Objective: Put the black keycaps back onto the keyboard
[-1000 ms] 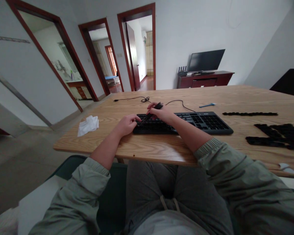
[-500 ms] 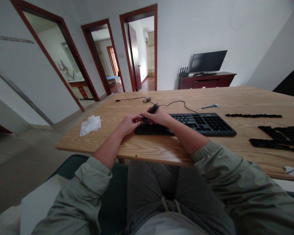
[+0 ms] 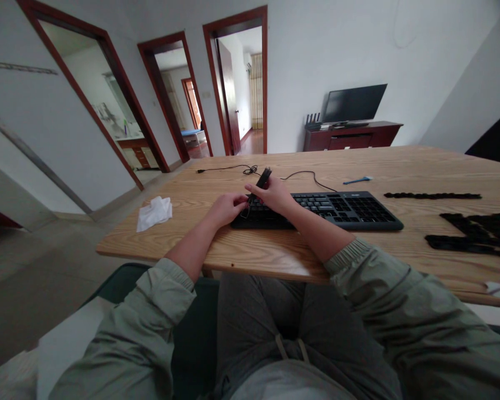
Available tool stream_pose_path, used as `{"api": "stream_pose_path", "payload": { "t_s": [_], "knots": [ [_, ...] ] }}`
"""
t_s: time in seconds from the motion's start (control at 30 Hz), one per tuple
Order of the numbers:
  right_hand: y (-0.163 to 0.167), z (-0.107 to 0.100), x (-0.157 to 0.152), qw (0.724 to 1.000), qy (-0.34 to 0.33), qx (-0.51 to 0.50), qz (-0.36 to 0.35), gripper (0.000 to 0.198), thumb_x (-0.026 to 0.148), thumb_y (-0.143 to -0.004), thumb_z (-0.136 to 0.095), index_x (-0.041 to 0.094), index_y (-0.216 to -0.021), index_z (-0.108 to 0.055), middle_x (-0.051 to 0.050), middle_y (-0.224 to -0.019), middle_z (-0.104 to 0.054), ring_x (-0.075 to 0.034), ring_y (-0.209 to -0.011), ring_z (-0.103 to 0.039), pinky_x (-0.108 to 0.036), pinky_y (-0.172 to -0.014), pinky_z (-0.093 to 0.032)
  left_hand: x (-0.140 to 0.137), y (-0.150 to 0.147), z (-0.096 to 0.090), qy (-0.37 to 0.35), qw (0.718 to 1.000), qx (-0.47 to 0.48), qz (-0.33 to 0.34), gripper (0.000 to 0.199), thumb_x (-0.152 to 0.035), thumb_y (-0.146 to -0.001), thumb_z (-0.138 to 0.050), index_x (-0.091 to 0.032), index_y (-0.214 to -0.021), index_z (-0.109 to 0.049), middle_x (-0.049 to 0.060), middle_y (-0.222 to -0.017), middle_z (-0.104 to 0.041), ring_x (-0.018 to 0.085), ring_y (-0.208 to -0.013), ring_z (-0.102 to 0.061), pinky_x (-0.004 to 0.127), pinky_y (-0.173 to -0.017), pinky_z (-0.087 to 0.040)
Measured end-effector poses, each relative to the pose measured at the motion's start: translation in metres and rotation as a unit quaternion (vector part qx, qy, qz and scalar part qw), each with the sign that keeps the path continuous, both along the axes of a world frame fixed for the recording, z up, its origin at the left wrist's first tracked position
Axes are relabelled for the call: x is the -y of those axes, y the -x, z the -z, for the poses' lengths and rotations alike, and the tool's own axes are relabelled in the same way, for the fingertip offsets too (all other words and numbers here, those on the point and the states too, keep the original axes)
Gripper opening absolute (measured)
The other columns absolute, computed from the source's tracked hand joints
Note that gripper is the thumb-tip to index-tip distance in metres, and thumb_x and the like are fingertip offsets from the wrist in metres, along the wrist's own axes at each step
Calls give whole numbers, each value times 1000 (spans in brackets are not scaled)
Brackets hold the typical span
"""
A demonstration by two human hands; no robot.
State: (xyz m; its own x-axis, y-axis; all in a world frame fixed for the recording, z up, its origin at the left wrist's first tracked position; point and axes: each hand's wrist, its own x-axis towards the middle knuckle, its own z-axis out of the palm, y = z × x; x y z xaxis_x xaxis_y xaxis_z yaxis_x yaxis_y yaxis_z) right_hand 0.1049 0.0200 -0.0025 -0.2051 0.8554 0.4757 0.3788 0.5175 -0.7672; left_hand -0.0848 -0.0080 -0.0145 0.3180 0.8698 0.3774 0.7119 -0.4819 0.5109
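Note:
A black keyboard (image 3: 350,212) lies on the wooden table, and many of its keys are off, mostly on the right side. Above its left end, my right hand (image 3: 275,194) grips a slim black keycap puller (image 3: 261,180), tilted, with a thin wire loop at its lower end. My left hand (image 3: 229,208) is closed in a pinch beside that wire end, at the keyboard's left edge. Whatever sits between the left fingertips is hidden or too small to name.
A black cable (image 3: 250,170) runs behind the keyboard. Left lies a crumpled white tissue (image 3: 154,213). To the right are a blue brush (image 3: 357,181), a row of black keycaps (image 3: 433,195) and further keycaps (image 3: 462,243). The table's front edge (image 3: 270,272) is close to my lap.
My right hand has tipped the keycap puller more upright and raised it slightly. My left hand has shifted a little to the right, staying at its lower end.

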Motion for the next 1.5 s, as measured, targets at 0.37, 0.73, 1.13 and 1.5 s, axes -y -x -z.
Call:
{"api": "stream_pose_path", "payload": {
  "t_s": [0.37, 0.73, 1.13, 1.5],
  "knots": [
    [-6, 0, -4, 1000, 11, 22, -8, 50, 66, -81, -61, 20, -64, -52, -1, -56, -56, -14, -54, -48, -29, -51, -33, -3, -5, -1, -15, 1000, -13, 2, 23, -33, -86, -63, -16, -91, -77, 4, -83, -74, 16, -74, -63, 28, -71, -44],
    [-4, 4, -3, 997, 52, -49, 3, 49, 66, -76, -66, 21, -64, -51, -1, -55, -55, -13, -51, -47, -28, -48, -36, -3, -7, -1, -2, 1000, -2, 2, 23, -33, -86, -64, -17, -94, -78, 3, -82, -74, 17, -74, -63, 29, -72, -46],
    [-1, 7, 8, 983, 76, -74, -151, 43, 56, -75, -71, 15, -87, -65, -5, -76, -66, -13, -62, -55, -27, -56, -47, 2, 7, -1, -40, 999, -37, 3, 23, -31, -90, -61, -19, -99, -78, 4, -88, -74, 16, -78, -63, 28, -76, -47],
    [-9, 9, 6, 973, 28, 34, -225, 23, 36, -73, -74, 17, -86, -70, -3, -81, -71, -16, -76, -62, -30, -72, -51, 9, 9, -2, -15, 1000, 1, 7, 21, -30, -86, -64, -17, -96, -77, 3, -80, -72, 15, -71, -59, 27, -71, -46]
  ]
}}
